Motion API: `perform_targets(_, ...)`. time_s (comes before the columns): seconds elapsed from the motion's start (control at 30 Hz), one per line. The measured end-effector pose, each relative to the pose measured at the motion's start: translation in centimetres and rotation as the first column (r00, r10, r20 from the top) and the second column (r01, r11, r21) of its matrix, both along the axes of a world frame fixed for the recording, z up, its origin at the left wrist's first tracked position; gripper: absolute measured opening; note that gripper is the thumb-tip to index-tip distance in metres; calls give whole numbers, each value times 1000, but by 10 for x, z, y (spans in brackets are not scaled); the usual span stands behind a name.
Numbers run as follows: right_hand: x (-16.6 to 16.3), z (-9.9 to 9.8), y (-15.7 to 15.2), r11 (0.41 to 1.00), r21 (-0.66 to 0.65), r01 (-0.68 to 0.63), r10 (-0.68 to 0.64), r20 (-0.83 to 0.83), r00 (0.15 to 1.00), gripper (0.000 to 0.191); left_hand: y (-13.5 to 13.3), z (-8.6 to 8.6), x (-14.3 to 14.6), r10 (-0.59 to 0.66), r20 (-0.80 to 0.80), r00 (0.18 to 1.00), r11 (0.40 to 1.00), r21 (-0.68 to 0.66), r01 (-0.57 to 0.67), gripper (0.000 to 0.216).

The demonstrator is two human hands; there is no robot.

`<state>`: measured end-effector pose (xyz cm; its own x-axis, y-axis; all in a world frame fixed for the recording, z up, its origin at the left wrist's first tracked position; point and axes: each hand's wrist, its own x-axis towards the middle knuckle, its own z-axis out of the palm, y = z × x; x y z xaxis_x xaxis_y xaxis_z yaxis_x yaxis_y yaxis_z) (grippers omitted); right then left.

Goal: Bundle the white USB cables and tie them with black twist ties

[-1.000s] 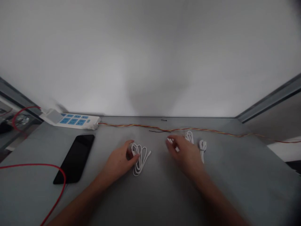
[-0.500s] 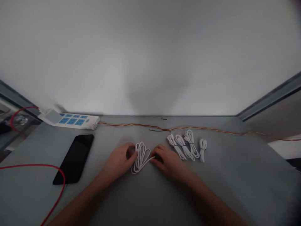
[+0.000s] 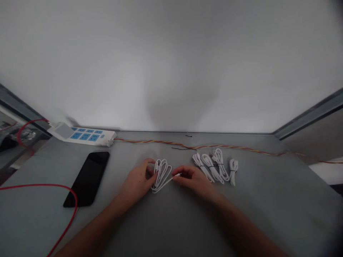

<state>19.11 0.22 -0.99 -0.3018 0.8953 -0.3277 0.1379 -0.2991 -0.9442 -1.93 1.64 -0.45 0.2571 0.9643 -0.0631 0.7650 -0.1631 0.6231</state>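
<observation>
A loosely coiled white cable (image 3: 162, 175) lies at the middle of the grey table, between my two hands. My left hand (image 3: 139, 178) pinches the left side of its loops between thumb and fingers. One end of the cable runs off to the right, where my right hand (image 3: 189, 178) grips it near the white plug. The plug's tip shows between the thumb and fingers. Just beyond my right hand lie several tied bundles of white cable (image 3: 211, 167), and a smaller tied bundle (image 3: 233, 172) sits at their right.
A black phone (image 3: 88, 178) lies on the left, with a red cable (image 3: 73, 210) crossing its lower corner. Behind it is a white power strip (image 3: 88, 136) with blue sockets. A twisted red-yellow wire (image 3: 230, 145) runs along the back, near thin black ties (image 3: 182, 148).
My right hand's fingers have shifted on the cable end, so the plug now shows between them. The view has moved slightly; the left hand still holds the loops.
</observation>
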Motion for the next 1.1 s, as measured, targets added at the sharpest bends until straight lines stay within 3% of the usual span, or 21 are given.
perform_targets(0.13,1,3,-1,999,35,-23,21,50,999,23,-3,0,1,-79,-125,989,986,137,97,24)
perform_targets(0.23,1,3,-2,995,84,-46,39,83,996,22,-4,-1,2,-78,-171,982,981,162,106,28)
perform_targets(0.33,0,2,-2,993,106,-51,42,88,995,21,-4,-4,1,-67,-135,989,984,152,88,35)
perform_targets(0.5,1,2,-1,999,29,-19,18,21,1000,28,-1,-3,-1,-93,-91,991,991,92,102,37)
perform_targets(0.7,1,0,0,1000,-12,23,-24,-89,996,33,1,4,-2,-130,-43,991,991,26,131,21)
perform_targets(0.9,-1,0,-2,999,-22,-47,42,-188,981,35,1,3,-2,-23,86,996,998,-61,28,33)
perform_targets(1.1,1,-2,2,992,28,119,-114,-151,982,38,2,-3,-3,36,149,988,998,-57,-28,38)
